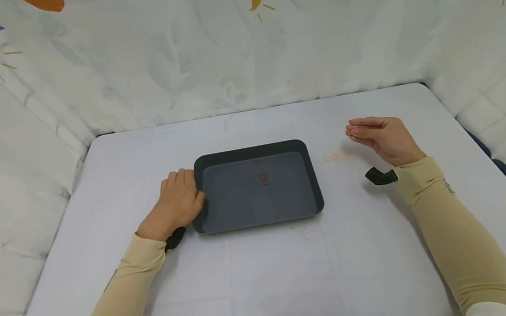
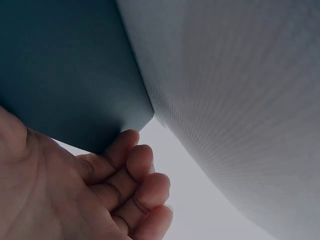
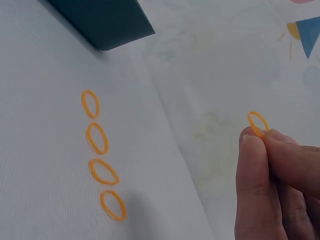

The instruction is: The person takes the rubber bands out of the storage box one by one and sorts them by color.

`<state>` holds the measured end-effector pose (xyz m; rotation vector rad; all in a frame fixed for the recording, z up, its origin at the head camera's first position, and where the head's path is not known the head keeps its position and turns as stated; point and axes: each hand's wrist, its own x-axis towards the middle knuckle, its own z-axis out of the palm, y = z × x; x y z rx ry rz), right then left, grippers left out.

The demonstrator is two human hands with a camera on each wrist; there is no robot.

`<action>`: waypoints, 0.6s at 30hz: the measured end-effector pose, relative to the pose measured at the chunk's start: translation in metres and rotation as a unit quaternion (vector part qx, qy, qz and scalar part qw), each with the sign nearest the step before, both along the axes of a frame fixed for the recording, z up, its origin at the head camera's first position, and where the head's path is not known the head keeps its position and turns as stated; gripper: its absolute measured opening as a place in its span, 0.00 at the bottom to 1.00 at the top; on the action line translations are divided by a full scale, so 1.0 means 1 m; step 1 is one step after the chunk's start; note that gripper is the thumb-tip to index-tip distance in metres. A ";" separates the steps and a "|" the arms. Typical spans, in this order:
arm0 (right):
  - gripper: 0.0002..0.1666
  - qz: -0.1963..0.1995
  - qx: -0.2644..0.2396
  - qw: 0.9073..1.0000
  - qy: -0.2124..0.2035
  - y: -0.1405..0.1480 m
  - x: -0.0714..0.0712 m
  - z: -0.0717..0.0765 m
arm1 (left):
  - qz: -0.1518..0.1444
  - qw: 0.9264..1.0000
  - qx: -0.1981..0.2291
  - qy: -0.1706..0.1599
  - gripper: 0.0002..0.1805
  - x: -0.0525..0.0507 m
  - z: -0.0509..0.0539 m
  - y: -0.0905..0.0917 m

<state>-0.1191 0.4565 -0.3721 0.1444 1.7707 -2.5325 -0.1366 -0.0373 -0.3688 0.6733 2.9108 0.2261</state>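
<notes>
A dark grey rectangular tray [image 1: 257, 203] lies on the table. My left hand [image 1: 180, 199] grips its left wall, thumb over the rim and fingers [image 2: 140, 160] bent on the outside. Red rubber bands [image 1: 264, 179] lie on the tray's floor, two touching and one nearer the far wall. Right of the tray my right hand [image 1: 387, 138], raised above the tabletop, pinches a small orange rubber band [image 3: 249, 120] between thumb and fingertips. Several more orange rubber bands [image 3: 83, 104] form a row on the table between the tray and that hand.
A white cloth covers the table [image 1: 268, 277]. Pale curtains [image 1: 208, 56] with printed flags and suns hang behind and at both sides, close to the table's edges. Dark straps [image 1: 381, 176] show at both wrists.
</notes>
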 end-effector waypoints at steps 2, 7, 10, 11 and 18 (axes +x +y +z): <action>0.14 -0.003 0.003 1.000 -0.009 0.002 0.000 0.000 | 0.000 1.000 0.001 0.001 0.18 0.000 0.000 0.000; 0.14 -0.006 0.011 0.999 -0.029 0.008 0.000 -0.002 | -0.001 1.000 0.004 0.003 0.18 -0.001 -0.002 -0.001; 0.13 -0.002 0.026 0.999 -0.037 0.010 0.000 -0.005 | 0.001 1.000 0.005 0.004 0.19 -0.001 -0.003 -0.002; 0.13 -0.001 0.034 0.999 -0.038 0.010 -0.001 -0.005 | 0.001 1.000 0.005 0.005 0.19 -0.001 -0.003 -0.002; 0.12 -0.002 0.120 0.991 -0.056 0.011 0.000 -0.009 | 0.000 1.000 0.006 0.005 0.20 -0.001 -0.002 -0.001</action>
